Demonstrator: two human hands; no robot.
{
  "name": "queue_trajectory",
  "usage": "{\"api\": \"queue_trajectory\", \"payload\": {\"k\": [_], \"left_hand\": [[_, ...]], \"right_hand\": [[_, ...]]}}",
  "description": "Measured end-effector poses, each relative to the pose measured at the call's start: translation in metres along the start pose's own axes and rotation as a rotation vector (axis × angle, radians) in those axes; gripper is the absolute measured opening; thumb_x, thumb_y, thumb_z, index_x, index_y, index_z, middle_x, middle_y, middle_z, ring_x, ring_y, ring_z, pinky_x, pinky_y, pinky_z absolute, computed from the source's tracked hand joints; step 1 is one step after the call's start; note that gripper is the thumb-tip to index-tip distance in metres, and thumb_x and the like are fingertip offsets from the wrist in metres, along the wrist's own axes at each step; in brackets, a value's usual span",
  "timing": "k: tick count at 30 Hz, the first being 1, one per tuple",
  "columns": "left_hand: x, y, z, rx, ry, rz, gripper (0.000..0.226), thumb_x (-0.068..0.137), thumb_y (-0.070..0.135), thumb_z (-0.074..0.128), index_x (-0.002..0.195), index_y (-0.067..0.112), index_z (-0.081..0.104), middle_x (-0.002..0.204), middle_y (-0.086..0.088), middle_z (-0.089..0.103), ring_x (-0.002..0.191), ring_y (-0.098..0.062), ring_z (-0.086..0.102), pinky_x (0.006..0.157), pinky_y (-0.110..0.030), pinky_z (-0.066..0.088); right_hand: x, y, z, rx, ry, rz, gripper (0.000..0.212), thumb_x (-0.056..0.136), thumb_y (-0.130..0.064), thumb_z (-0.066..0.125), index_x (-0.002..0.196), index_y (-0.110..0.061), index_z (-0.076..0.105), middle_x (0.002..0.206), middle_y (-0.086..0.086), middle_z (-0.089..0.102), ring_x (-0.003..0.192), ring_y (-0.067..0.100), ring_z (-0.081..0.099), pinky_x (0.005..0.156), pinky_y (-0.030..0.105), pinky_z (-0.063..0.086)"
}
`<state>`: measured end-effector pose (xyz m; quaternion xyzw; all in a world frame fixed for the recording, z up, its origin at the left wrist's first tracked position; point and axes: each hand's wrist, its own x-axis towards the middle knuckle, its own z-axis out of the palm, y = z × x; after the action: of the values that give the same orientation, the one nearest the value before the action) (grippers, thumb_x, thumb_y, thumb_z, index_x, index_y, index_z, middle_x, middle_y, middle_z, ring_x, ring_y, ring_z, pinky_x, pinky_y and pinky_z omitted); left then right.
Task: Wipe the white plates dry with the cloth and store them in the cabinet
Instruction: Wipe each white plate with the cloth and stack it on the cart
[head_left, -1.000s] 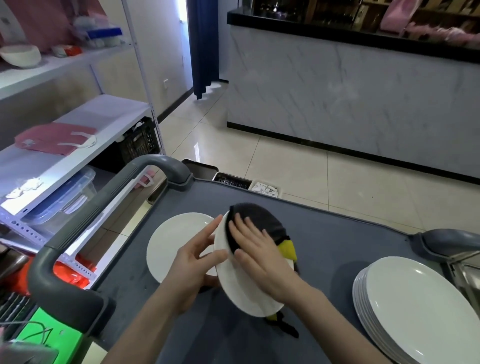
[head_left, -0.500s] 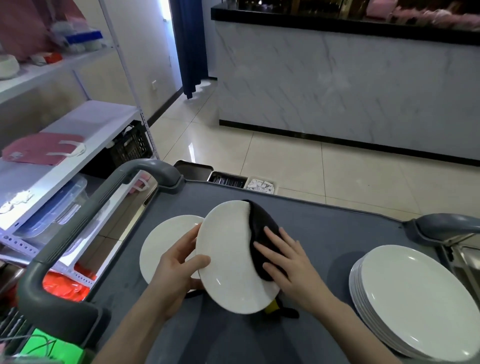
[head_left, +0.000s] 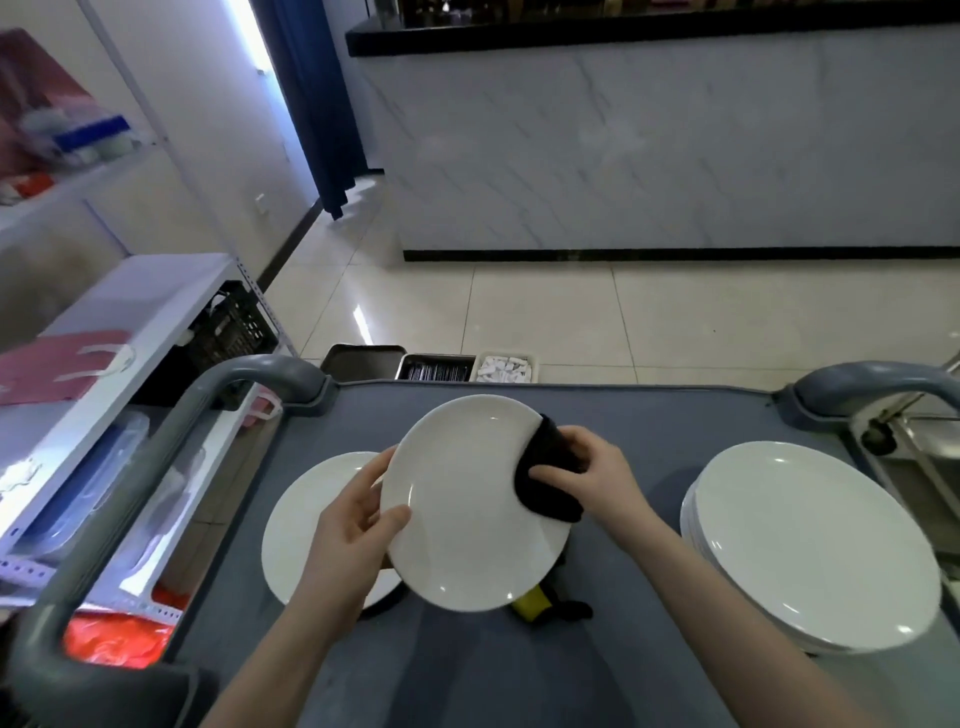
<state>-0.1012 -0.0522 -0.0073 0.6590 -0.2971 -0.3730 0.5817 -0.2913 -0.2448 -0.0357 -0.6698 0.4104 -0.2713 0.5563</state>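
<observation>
Left hand (head_left: 353, 525) grips the rim of a round white plate (head_left: 467, 514) held up over the grey cart top (head_left: 623, 441). Right hand (head_left: 597, 478) pinches a black cloth (head_left: 545, 478) against the plate's right edge. Another white plate (head_left: 306, 530) lies flat on the left, and a stack of white plates (head_left: 810, 545) sits on the right.

**Both grips busy, forearms angled inward**

Our two bare forearms rise from the lower edge of the view and lean toward each other. Our left grip (head_left: 358, 525) holds the white plate (head_left: 467, 519) by its left rim, thumb laid across the upper face and fingers wrapped behind. Our right grip (head_left: 597, 478) sits at the opposite rim, knuckles up, thumb and curled fingers pinching the black cloth (head_left: 545, 493) over the edge. The grips stay apart.
</observation>
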Motion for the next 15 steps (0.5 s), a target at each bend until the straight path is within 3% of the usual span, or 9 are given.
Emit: {"api": "queue_trajectory", "payload": {"k": [4, 6, 10, 12, 15], "left_hand": [[0.006, 0.007, 0.004, 0.229, -0.005, 0.16, 0.052, 0.089, 0.011, 0.057, 0.124, 0.05, 0.058, 0.119, 0.013, 0.068, 0.106, -0.011, 0.065, 0.082, -0.032, 0.053], [0.01, 0.011, 0.005, 0.402, 0.012, 0.248, 0.058, 0.093, 0.003, 0.056, 0.124, 0.053, 0.057, 0.114, 0.022, 0.066, 0.105, -0.002, 0.062, 0.079, -0.02, 0.048], [0.016, 0.024, 0.014, 0.718, -0.089, 0.461, 0.06, 0.09, 0.0, 0.051, 0.126, 0.048, 0.057, 0.104, 0.035, 0.064, 0.095, 0.009, 0.058, 0.076, -0.006, 0.041], [0.017, 0.029, 0.022, 0.888, -0.142, 0.603, 0.051, 0.09, 0.007, 0.047, 0.129, 0.038, 0.059, 0.109, 0.031, 0.064, 0.092, 0.007, 0.058, 0.076, -0.006, 0.039], [0.018, 0.028, 0.03, 0.986, -0.108, 0.704, 0.044, 0.088, 0.019, 0.042, 0.123, 0.026, 0.066, 0.107, 0.014, 0.071, 0.086, -0.008, 0.061, 0.07, -0.012, 0.038]], "right_hand": [[0.0, -0.01, -0.003, 0.061, -0.06, -0.02, 0.024, 0.076, -0.009, 0.077, 0.096, -0.018, 0.066, 0.088, 0.002, 0.07, 0.085, 0.016, 0.067, 0.076, 0.028, 0.055], [0.002, -0.017, -0.007, 0.001, -0.078, -0.072, 0.019, 0.079, -0.009, 0.074, 0.095, -0.015, 0.067, 0.088, 0.004, 0.069, 0.087, 0.018, 0.065, 0.08, 0.033, 0.053], [0.001, -0.038, -0.005, -0.235, -0.15, -0.25, 0.024, 0.08, -0.005, 0.07, 0.098, -0.02, 0.07, 0.09, -0.014, 0.069, 0.086, 0.001, 0.062, 0.08, 0.016, 0.046], [-0.002, -0.045, 0.004, -0.419, -0.207, -0.342, 0.027, 0.081, -0.006, 0.066, 0.102, -0.023, 0.071, 0.093, -0.012, 0.071, 0.088, 0.007, 0.063, 0.079, 0.022, 0.049], [-0.007, -0.042, 0.011, -0.622, -0.166, -0.409, 0.033, 0.083, -0.008, 0.059, 0.108, -0.027, 0.069, 0.101, -0.007, 0.072, 0.094, 0.018, 0.064, 0.076, 0.036, 0.05]]}}
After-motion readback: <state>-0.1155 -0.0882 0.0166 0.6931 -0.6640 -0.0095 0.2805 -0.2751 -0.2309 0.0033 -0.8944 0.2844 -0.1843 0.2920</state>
